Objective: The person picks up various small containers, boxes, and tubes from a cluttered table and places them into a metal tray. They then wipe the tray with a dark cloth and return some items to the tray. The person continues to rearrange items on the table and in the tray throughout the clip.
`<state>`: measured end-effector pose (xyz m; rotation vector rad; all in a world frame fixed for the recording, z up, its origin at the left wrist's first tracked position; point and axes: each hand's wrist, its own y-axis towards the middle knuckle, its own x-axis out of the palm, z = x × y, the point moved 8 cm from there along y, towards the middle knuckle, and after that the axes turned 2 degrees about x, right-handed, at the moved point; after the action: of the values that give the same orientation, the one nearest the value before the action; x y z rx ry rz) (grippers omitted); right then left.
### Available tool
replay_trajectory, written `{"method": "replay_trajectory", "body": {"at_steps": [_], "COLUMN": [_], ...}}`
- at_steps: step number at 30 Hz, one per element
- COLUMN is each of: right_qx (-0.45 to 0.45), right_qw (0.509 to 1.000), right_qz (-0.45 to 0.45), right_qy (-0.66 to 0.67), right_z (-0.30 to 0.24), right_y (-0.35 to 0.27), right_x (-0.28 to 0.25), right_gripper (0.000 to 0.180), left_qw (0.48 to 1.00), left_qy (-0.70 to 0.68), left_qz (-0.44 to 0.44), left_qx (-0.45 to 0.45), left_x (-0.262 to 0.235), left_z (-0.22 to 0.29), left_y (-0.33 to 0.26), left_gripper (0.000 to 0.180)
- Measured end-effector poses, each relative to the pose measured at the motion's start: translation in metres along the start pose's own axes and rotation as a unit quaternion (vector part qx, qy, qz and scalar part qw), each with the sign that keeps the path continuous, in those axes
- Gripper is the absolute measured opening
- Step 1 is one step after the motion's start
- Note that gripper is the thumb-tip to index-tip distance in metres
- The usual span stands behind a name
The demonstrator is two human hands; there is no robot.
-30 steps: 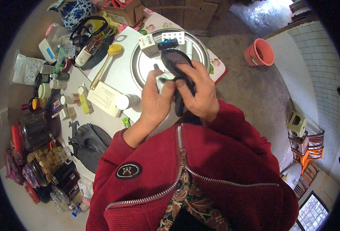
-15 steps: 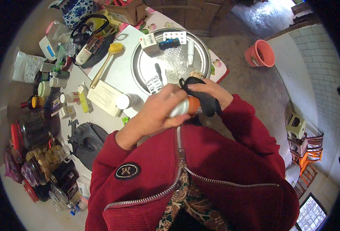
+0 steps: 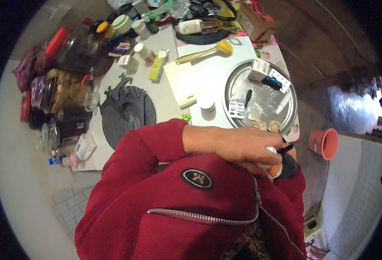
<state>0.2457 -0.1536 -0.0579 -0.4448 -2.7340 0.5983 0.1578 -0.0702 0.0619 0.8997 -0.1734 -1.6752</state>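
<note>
In front of my chest, at the table's near right edge, my left hand (image 3: 245,145) is closed around the white upper part of an orange-and-white bottle (image 3: 275,170). Behind it, my right hand (image 3: 292,151) shows only in part. A dark, limp piece that looks like black cloth (image 3: 290,164) lies between that hand and the bottle's orange end. My left forearm crosses in front of my body. Just beyond the hands stands a round metal tray (image 3: 229,97) with a small box, a blister pack, a white tube and pale lumps on it.
A white-capped bottle (image 3: 206,103), a cream box (image 3: 180,86) and a yellow-bristled brush (image 3: 204,52) lie on the table. Left of them is a dark round board (image 3: 128,115). Jars and bottles crowd the far left. A pink bucket (image 3: 316,141) stands on the floor at right.
My view has swung left, so table and tray appear further right. Both hands still hold the bottle and black cloth together; my right hand is now mostly hidden behind the left.
</note>
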Motion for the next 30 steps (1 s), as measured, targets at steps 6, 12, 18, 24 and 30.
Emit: {"method": "replay_trajectory", "body": {"at_steps": [6,12,18,24,30], "right_qx": [0.128,-0.138,-0.42,-0.382,-0.332], "right_qw": [0.977,0.879,0.74,0.744,0.783], "right_qz": [-0.082,-0.002,-0.052,-0.167,-0.218], "right_qy": [-0.149,-0.456,-0.522,-0.522,-0.479], "right_z": [0.016,-0.115,-0.205,-0.198,-0.198], "right_y": [0.008,-0.007,-0.042,-0.044,-0.032], "right_x": [0.026,0.066,0.192,0.225,0.225], "right_gripper": [0.037,0.034,0.038,0.039,0.04], "left_qw": [0.998,0.898,0.725,0.608,0.592], "left_qy": [0.062,0.31,0.337,0.345,0.374], "left_qz": [0.025,0.289,0.466,0.527,0.514], "left_qx": [0.022,-0.12,-0.379,-0.484,-0.496], "left_x": [-0.02,-0.141,-0.199,-0.214,-0.224], "left_z": [0.02,0.042,0.047,0.06,0.036], "left_y": [0.003,-0.09,-0.221,-0.31,-0.334], "left_gripper": [0.039,0.044,0.051,0.063,0.066]}}
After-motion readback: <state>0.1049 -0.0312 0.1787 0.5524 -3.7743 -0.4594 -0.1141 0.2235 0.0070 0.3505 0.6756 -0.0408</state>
